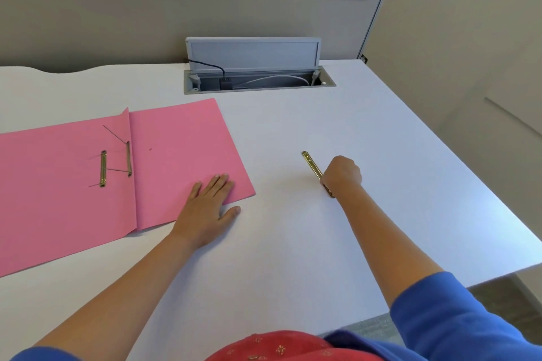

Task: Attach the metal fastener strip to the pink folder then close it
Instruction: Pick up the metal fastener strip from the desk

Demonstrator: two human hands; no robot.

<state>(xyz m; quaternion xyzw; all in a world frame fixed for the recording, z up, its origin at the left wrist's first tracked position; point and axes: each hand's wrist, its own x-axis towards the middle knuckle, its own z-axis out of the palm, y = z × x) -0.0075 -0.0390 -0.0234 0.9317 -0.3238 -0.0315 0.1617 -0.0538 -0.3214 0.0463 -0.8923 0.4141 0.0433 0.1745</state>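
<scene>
A: Pink folder is laid open on the white desk, left of centre. Two brass fastener pieces are seen near its fold, prongs sticking out.

B: Left hand noted flat, fingers spread, pressed on the folder's near right corner; thumb rests on the desk.

A: Metal fastener strip is found well apart from the folder, to the right.

B: Right hand is curled closed around the strip's near end; far end is left projecting.
</scene>
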